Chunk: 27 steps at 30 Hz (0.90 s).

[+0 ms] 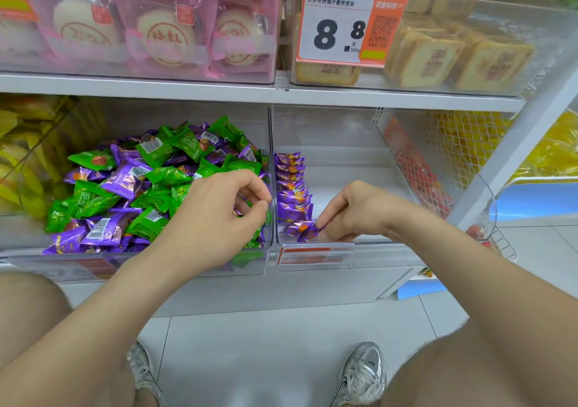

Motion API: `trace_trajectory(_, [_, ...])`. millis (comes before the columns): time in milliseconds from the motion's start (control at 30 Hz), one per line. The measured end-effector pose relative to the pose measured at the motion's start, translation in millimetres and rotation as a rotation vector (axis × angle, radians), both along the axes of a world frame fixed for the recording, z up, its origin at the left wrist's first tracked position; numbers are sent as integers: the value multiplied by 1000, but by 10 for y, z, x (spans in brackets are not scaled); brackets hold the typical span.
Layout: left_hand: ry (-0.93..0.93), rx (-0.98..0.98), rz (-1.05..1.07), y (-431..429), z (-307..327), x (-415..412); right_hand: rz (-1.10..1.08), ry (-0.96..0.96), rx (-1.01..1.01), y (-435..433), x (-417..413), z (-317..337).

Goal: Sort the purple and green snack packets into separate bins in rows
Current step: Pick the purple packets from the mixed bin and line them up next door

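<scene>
Shelf unit (pixel 219 89): a white tiered rack was seen, with clear bins set side by side on each level.
Floor (pixel 281 344): pale tiles were shown below the rack, with two silver trainers (pixel 362 375) planted on them.
Left bin (pixel 62 266): a clear tub on the lower level was shown, heaped nearly to its front wall.
Right bin (pixel 375 256): a clear tub just beside the left bin, the two walls touching; much of its white base was left bare.
Mixed heap (pixel 140 181): green and purple snack packets were piled loosely together in the left bin, in no order.
Upper goods: pink-wrapped round cakes (pixel 162 34) were stacked above the left bin, and square toast-coloured biscuits (pixel 453 56) above the right bin.
Price label (pixel 341 28): an orange and white tag marked 8.8 was clipped to the biscuit tub.
Purple row (pixel 291 184): purple packets were lined up front to back along the left wall of the right bin.
Left hand (pixel 219 216): it was held over the right end of the mixed heap with fingers curled toward the thumb; whether a packet was gripped could not be told.
Right hand (pixel 353 209): it was lowered into the front of the right bin, fingertips pinching a packet.
Purple packet (pixel 308 231): it was held at the near end of the purple row, just behind the front wall.
</scene>
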<state>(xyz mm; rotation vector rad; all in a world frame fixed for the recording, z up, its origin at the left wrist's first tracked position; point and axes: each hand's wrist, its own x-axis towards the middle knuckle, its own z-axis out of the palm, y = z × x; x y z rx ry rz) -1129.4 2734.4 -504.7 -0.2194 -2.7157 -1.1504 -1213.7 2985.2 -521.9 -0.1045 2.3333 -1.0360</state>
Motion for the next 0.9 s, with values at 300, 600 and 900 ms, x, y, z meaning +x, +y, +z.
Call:
trace_trajectory(300, [9,-3,5,15,-7,-24,101,151,55,35,-47,-4])
trace_trajectory(600, [7,-6,-1,5,-19,-30,208,307,228,-138,-19,-93])
trace_trajectory(900, [6,-19,-3,0,-10,-23,296,432,316,-162,-79,-147])
